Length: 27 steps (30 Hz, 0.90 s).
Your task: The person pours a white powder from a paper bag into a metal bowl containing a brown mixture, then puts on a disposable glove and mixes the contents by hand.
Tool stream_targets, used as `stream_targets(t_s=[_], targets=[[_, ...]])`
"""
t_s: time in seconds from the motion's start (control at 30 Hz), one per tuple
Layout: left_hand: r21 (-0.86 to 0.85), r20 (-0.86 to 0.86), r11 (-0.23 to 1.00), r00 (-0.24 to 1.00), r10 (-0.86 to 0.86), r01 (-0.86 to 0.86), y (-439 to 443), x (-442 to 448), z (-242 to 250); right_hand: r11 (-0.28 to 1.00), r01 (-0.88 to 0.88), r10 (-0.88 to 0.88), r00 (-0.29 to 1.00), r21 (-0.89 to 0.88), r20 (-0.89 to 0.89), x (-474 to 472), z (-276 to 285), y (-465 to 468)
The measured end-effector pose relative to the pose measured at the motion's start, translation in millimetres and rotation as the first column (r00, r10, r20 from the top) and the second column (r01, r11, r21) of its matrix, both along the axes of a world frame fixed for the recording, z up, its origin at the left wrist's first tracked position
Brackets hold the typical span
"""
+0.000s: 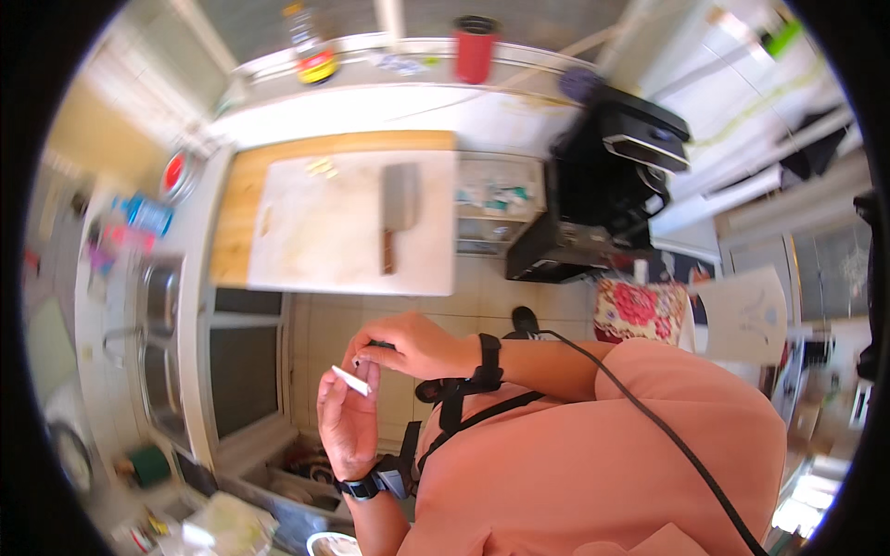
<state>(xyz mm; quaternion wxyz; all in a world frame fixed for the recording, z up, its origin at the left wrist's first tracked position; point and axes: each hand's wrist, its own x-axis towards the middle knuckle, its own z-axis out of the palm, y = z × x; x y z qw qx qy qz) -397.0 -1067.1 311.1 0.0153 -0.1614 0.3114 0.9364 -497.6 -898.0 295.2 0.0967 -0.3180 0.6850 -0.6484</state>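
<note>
In front of my body, my left hand (pixel 350 420) is palm up, its thumb and fingers on a small flat white piece (pixel 352 381) whose material I cannot make out. My right hand (pixel 421 344) reaches over from above, fingers bent, fingertips close to the white piece. A small dark object (pixel 381 344) shows within the right hand, mostly hidden by the fingers. Beyond both hands lies a white cutting board (pixel 327 236) on a wooden board (pixel 233 236). A cleaver (pixel 400 201) with a brown handle rests on it, apart from several small pale yellow pieces (pixel 321 167).
A double-basin steel sink (pixel 163 299) is at left, with a blue bottle (pixel 149 214) near it. On the windowsill stand a yellow-labelled bottle (pixel 313 59) and a red canister (pixel 475 52). Black appliances (pixel 612 167) and a floral cushion (pixel 636 309) are at right. A black cable (pixel 667 431) crosses my shirt.
</note>
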Motion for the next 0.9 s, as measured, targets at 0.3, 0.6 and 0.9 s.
stream_targets(t_s=[0.3,0.6,0.9], targets=[[-0.094,0.134,0.933,0.933,-0.335,0.348,189.7,-81.8,-16.7,0.812,0.577,-0.559,0.727,0.087,0.398,-13.8,-106.0,266.8],[-0.367,0.195,0.852,0.927,-0.321,0.373,280.4,-119.6,-31.2,-0.411,0.795,-0.869,-0.489,0.446,0.07,37.2,-374.2,649.2],[-0.572,0.29,0.732,0.926,-0.241,0.37,317.6,-125.8,-30.4,-0.193,0.689,-0.943,-0.327,0.699,0.062,19.4,-566.8,760.6]])
